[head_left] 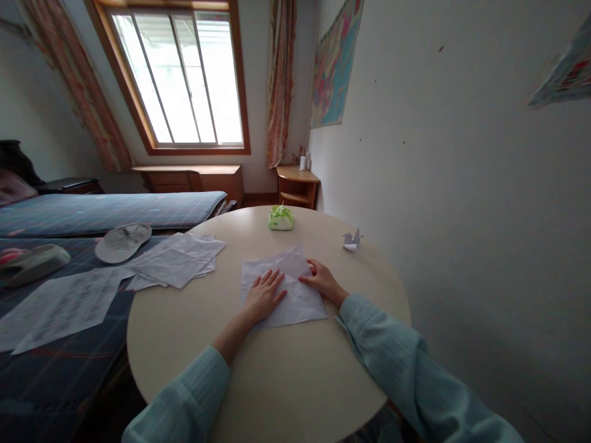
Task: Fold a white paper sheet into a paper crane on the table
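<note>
A white sheet of paper (pixel 295 307) with crease lines lies on the round cream table (pixel 281 387), in front of me. My left hand (pixel 265 298) rests flat on its left half, fingers stretched out and slightly apart. At the sheet's right edge, my right hand (pixel 324 282) has its thumb and fingers closed on the paper; part of the grip is hidden. A folded paper bird (pixel 352 240) stands on the table, beyond my right hand and to its right.
A green-and-white tissue pack (pixel 281 218) sits at the table's far edge. Loose white papers (pixel 178 258) overlap the table's left edge. A light cap (pixel 122 242) and printed sheets (pixel 64 304) lie on the bed at left. A wall (pixel 471 234) runs along the right.
</note>
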Available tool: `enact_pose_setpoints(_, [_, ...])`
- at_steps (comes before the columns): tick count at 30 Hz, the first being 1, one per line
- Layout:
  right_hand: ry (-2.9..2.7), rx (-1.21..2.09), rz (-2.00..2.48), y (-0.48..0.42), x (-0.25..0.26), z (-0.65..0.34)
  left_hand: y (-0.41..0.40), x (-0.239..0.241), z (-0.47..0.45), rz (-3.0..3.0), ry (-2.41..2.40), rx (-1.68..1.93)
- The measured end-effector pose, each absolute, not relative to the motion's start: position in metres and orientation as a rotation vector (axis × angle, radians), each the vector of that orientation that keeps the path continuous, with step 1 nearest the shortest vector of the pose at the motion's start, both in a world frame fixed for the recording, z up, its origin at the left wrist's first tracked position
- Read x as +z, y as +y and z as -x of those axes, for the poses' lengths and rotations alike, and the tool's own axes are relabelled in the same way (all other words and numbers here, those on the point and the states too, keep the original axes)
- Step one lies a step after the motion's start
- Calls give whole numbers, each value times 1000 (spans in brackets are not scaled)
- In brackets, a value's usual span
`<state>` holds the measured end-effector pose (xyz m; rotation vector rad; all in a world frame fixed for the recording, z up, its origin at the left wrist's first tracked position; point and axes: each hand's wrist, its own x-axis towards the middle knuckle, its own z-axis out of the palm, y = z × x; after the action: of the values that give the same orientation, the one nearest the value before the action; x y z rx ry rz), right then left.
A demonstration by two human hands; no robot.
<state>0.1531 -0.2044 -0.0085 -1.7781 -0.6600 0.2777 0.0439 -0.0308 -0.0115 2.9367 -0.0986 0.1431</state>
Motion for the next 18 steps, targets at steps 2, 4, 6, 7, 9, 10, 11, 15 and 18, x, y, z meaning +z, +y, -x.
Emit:
enact_pose_setpoints(2, [-706,248,1811,-204,-6,-152,-30,-12,-45,-2930,-29,154])
enact_pose_setpoints(4, [-722,225,1836,-204,-5,-152,-28,-12,-46,-2937,93,165])
enact_pose_setpoints(6, [-717,212,1847,-204,-5,-152,-23,-11,-46,-2950,264,177])
enact_pose_setpoints(7, [-712,205,1853,-204,-6,-153,-19,-11,-46,-2952,358,183])
enact_pose_setpoints(9, [-700,191,1867,-204,-7,-154,-9,-11,-47,-2939,541,209])
enact_pose_setpoints(10, [-688,188,1874,-204,-8,-154,-3,-11,-47,-2927,600,228])
enact_pose_setpoints(11, [-671,186,1879,-204,-9,-155,2,-11,-47,-2912,652,253])
enact_pose_setpoints(15, [-597,193,1856,-205,-11,-156,17,-14,-47,-2819,709,287])
enact_pose_setpoints(18, [-537,209,1783,-204,-13,-157,22,-12,-47,-2673,635,341])
